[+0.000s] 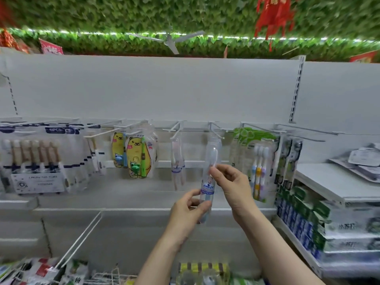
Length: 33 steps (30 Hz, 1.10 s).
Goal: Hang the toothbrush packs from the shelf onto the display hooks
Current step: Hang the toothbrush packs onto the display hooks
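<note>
A clear toothbrush pack [209, 182] with a blue and white label stands upright between my hands, its top reaching the white display hook [216, 131]. My left hand [189, 212] grips the pack's lower end. My right hand [230, 182] pinches its middle with thumb and fingertips. Whether the pack's hole is over the hook I cannot tell. A like clear pack [177, 161] hangs on the hook to the left.
Yellow bear packs [137, 155], a multi-brush pack [35, 161] and green-topped packs [259, 163] hang along the rail. Toothpaste boxes [304, 219] fill the right shelf, with flat packs [364, 159] on top. Loose goods lie in the lower bins [41, 270].
</note>
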### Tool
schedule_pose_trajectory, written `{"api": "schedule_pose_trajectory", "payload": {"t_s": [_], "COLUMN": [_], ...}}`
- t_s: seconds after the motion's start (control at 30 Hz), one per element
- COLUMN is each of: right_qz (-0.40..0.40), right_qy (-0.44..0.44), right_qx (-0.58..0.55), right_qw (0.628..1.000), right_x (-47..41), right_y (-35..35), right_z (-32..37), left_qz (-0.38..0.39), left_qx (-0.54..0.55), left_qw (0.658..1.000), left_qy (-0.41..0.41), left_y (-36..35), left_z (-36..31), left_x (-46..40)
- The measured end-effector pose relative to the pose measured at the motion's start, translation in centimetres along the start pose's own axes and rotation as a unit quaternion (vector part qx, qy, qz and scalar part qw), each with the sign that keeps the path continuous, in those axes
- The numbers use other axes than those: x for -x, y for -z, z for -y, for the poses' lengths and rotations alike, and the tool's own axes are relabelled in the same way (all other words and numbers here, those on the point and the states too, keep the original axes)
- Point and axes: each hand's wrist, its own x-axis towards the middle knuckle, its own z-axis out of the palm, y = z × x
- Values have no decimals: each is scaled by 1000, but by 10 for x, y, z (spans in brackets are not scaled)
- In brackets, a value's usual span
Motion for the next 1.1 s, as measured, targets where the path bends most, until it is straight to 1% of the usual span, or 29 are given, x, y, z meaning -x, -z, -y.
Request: {"api": "schedule_pose_trajectory", "payload": {"t_s": [0.2,0.43,0.57,0.8,1.0,1.1], "right_qz": [-38,-50,-47,-45,-41,-26], "right_qy": [8,-1,-26,-35,-46,-70], "right_qx": [9,23,37,70,104,140], "right_qw": [999,998,998,996,993,987], "right_x": [-10,-23,-31,-44,-50,-43], "right_y": [15,18,19,20,24,37], "right_z": [2,-7,-12,-17,-21,-24], "left_qz": [26,31,30,28,31,-6], "left_qx": [-1,3,0,-8,-5,-16], "left_qw": [1000,999,999,999,999,999], "left_qy": [3,28,34,42,25,49], "left_y": [-14,-21,-25,-31,-33,-42], "left_z": [-2,12,20,37,45,58], "left_x": [-20,-43,-55,-84,-91,-81]}}
